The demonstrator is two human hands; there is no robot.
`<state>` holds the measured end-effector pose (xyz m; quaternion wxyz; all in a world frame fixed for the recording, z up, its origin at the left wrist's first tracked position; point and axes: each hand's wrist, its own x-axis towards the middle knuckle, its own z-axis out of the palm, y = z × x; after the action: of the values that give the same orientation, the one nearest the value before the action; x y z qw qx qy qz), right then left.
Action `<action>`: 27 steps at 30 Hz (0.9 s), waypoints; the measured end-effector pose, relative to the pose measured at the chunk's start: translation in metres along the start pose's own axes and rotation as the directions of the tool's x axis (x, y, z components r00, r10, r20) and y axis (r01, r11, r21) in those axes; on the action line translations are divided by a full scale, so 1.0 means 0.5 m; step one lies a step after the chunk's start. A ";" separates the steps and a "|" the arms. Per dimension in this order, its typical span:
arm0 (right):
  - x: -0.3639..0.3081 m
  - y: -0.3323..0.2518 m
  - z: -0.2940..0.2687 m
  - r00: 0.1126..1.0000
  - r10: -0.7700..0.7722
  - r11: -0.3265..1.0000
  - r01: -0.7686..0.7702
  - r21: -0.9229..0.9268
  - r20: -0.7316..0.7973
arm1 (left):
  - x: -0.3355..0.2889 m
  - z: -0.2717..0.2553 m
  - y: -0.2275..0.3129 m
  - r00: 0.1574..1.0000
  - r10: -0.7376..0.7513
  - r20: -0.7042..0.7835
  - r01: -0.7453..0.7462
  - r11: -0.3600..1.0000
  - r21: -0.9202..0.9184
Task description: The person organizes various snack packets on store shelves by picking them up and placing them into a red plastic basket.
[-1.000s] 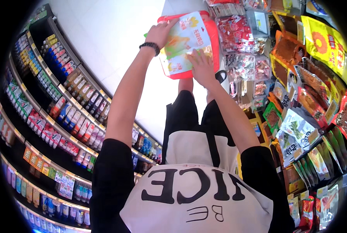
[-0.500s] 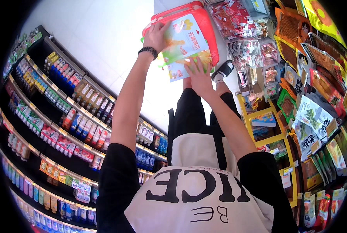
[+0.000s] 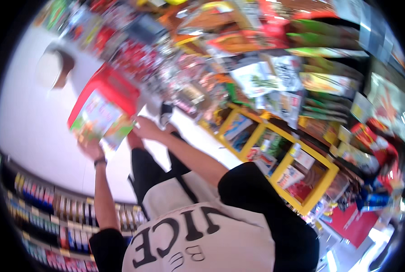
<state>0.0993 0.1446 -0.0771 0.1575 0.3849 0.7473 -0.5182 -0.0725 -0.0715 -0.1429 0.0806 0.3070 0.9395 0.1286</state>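
A red plastic basket is in front of me at the left, above the pale floor. Colourful flat snack bags, white, blue and green, lie across its near side. My left hand, a dark bracelet on its wrist, is closed on their near left edge, its fingers partly hidden. At their right edge my right hand pinches the corner beside the basket. Motion blur hides the exact finger contacts.
Packaged snacks fill a display on the far and right side, above yellow-framed bins. Shelves of bottles run along the lower left. A blurred white and brown shape shows at the upper left. My shoe is near the bins.
The view has swung round, bringing basket and hands to the left. My right hand has gone from lying on the bags to their right edge; my left is now at their near left edge.
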 end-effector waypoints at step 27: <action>-0.638 0.206 -0.762 0.129 0.606 0.278 0.890 0.362 -0.785 | -0.147 -0.341 1.103 0.590 0.799 0.119 -0.322 0.369 -0.872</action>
<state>0.4461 0.3716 0.2154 -0.7066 0.4963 0.2126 -0.4575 0.2536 0.2813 0.1859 0.4082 0.5777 0.5447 0.4505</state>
